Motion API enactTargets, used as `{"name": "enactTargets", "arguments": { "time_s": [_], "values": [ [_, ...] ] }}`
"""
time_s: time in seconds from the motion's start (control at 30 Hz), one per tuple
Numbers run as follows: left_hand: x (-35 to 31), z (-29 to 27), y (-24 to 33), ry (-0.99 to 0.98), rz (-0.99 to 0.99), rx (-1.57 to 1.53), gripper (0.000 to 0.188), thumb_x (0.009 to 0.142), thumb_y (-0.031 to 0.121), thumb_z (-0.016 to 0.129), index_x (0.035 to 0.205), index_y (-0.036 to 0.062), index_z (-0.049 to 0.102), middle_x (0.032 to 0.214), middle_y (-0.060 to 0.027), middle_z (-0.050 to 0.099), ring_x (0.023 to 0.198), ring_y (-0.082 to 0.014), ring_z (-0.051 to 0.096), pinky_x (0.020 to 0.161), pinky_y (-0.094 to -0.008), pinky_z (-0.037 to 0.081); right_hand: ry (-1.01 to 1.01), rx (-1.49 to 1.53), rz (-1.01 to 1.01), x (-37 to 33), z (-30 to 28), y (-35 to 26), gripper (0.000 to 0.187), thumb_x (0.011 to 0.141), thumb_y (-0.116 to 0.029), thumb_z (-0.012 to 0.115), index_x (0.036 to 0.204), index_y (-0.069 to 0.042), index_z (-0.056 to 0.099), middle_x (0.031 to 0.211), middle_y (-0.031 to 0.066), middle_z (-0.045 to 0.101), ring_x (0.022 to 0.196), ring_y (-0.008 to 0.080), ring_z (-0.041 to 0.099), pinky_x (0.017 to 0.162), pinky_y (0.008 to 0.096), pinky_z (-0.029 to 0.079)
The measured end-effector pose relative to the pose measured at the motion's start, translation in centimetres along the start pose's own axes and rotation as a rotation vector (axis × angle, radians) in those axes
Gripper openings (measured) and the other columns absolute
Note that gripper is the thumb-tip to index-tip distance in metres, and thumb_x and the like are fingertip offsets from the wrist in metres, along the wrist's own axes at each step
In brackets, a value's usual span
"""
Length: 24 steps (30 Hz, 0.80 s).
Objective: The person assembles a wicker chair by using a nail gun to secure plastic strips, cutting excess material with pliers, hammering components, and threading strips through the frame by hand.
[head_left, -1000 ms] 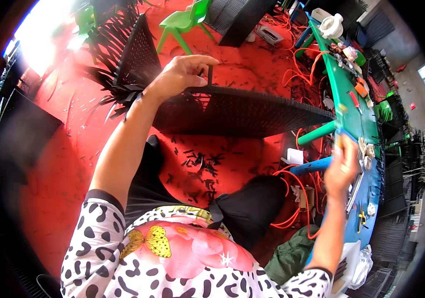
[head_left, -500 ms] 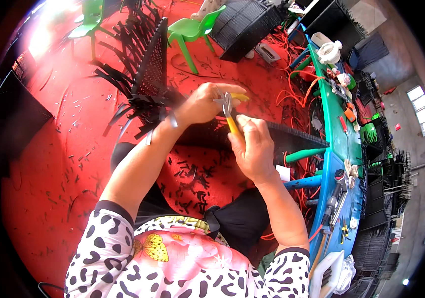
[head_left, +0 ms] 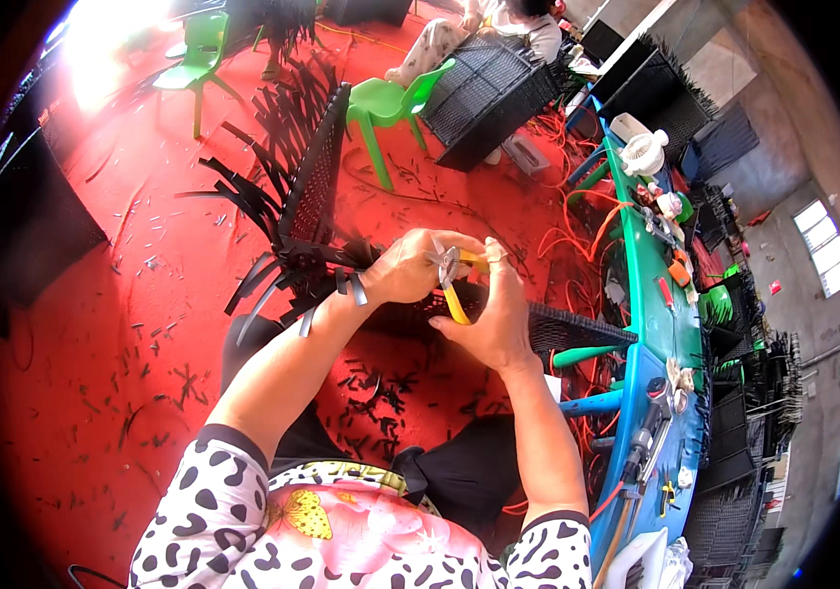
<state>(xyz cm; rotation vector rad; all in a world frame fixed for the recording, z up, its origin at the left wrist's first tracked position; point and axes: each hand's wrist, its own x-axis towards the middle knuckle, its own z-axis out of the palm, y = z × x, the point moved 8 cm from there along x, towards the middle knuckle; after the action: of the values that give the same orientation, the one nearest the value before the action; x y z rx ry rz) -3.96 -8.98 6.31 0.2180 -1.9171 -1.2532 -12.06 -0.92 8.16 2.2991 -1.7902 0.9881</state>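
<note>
Around black panel, littered red floor

The left forearm slants from lower left toward the centre, its grip, the left hand, pointing right with the index finger extended. The right forearm rises from lower right; the right hand spreads its thumb leftward, fingers upward.

The red floor carries black scraps and green chairs. The green table carries an orange item and red-handled tool; the adjoining blue table, a grey tool.
</note>
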Motion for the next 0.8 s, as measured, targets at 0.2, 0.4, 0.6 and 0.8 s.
{"name": "enactTargets", "arguments": {
  "time_s": [0.2, 0.4, 0.6, 0.8],
  "values": [
    [0.0, -0.5, -0.7, 0.037, -0.095, 0.033, 0.055, 0.077, -0.008, 0.056, 0.129, 0.0023, 0.044, 0.084, -0.0011, 0.056, 0.068, -0.0052, 0.044, 0.061, -0.0225, 0.042, 0.144, -0.233, -0.006, -1.2, -6.1, 2.2, 0.077, 0.056, -0.030, 0.081, 0.119, 0.000, 0.047, 0.109, 0.0163, 0.055, 0.102, 0.0335, 0.053, 0.090, 0.0437, 0.040],
    [0.8, -0.6, -0.3, 0.028, -0.044, 0.037, 0.054, 0.077, -0.004, 0.057, 0.129, 0.0020, 0.044, 0.080, -0.0003, 0.056, 0.063, -0.0055, 0.041, 0.057, -0.0216, 0.038, -0.137, -0.470, -0.008, -3.2, -6.9, 4.3, 0.064, 0.055, -0.030, 0.080, 0.108, -0.004, 0.055, 0.091, 0.0109, 0.059, 0.086, 0.0278, 0.057, 0.073, 0.0392, 0.042],
    [0.5, -0.7, -0.2, -0.009, -0.055, 0.088, 0.053, 0.077, -0.004, 0.057, 0.128, 0.0017, 0.045, 0.080, -0.0002, 0.056, 0.064, -0.0045, 0.042, 0.057, -0.0213, 0.037, -0.277, -0.454, -0.040, -2.3, -5.0, 4.0, 0.063, 0.053, -0.028, 0.079, 0.107, -0.003, 0.058, 0.089, 0.0112, 0.059, 0.081, 0.0286, 0.057, 0.073, 0.0390, 0.043],
    [0.4, -0.5, 0.0, -0.017, -0.031, 0.042, 0.052, 0.075, -0.006, 0.057, 0.126, 0.0011, 0.047, 0.079, 0.0004, 0.056, 0.064, -0.0050, 0.041, 0.057, -0.0213, 0.037, -0.313, -0.453, -0.125, -1.2, -4.5, 3.4, 0.059, 0.056, -0.034, 0.077, 0.104, -0.005, 0.058, 0.085, 0.0113, 0.058, 0.079, 0.0279, 0.059, 0.069, 0.0404, 0.043]
  ]
}}
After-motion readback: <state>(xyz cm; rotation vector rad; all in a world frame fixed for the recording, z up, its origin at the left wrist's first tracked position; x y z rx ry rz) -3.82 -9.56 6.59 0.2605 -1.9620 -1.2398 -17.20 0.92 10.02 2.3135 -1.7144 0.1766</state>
